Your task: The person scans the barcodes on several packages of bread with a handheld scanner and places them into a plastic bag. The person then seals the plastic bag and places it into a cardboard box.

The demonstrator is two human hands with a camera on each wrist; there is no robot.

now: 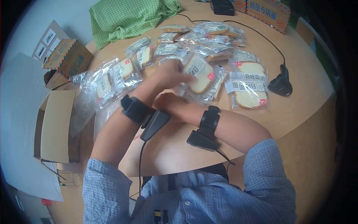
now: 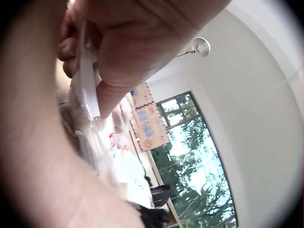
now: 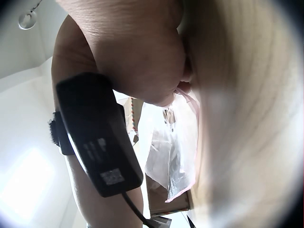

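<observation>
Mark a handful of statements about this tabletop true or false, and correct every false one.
1. The person's left hand holds a clear plastic packet of pale bread. True.
2. The right hand is empty. False: it pinches a translucent plastic bag with a pinkish edge.
3. A green-and-white checked cloth lies toward the far side of the pale wood-toned table. True.
4. In the head view, a black, corded handheld device lies left of the bread packets. False: it lies to their right.
5. Both wrists wear black strapped devices. True.
</observation>
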